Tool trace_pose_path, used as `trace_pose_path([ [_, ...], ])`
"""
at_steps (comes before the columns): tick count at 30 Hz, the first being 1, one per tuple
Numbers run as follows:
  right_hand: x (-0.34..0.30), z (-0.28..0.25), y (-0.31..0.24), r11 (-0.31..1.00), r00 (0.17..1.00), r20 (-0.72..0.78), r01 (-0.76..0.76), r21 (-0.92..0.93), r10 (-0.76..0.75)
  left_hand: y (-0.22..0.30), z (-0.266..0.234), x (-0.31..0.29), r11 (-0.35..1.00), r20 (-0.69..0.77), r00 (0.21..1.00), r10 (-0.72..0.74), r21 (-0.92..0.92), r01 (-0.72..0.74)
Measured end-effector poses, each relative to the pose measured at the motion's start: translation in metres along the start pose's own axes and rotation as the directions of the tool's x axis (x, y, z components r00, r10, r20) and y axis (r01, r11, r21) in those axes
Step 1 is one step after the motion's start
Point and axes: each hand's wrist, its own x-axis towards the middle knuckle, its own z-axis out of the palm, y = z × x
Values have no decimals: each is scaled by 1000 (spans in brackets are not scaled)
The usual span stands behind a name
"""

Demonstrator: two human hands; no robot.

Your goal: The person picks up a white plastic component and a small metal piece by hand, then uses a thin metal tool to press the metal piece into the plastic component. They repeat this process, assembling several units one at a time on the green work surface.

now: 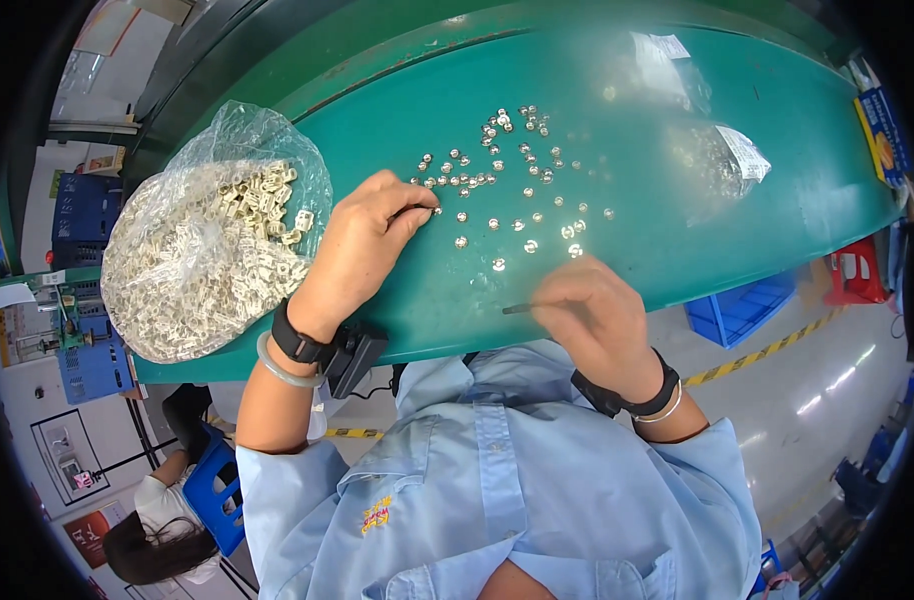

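Observation:
My left hand pinches a small round metal piece between thumb and forefinger, just above the green tabletop. In my right hand is a thin dark stick-like tool, its tip pointing left over the table; its exact kind does not show. Beyond both hands, several small shiny round metal pieces lie scattered, thickest toward the far middle. Left of my left arm a clear plastic bag lies open, full of small cream-coloured parts.
At the far right lie a clear bag with a white label and another labelled clear bag, partly blurred. Below the table's right edge are a blue bin and a red stool. A person sits on a blue chair at lower left.

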Motion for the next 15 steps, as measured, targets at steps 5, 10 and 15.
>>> trace_pose_path([
  [5, 0, 0, 0, 1000, 1000, 0, 12, -20, -12, -1, -4, 2, 999, 40, 998, -39, -26, 40],
  [10, 0, 0, 1, 1000, 1000, 16, 17, -14, -17, 3, -12, -4, 990, 84, 987, -138, -4, 139],
  [15, 0, 1, 1, 1000, 1000, 8, 18, -3, -18, -3, -18, -1, 963, 162, 959, -233, -99, 251],
])
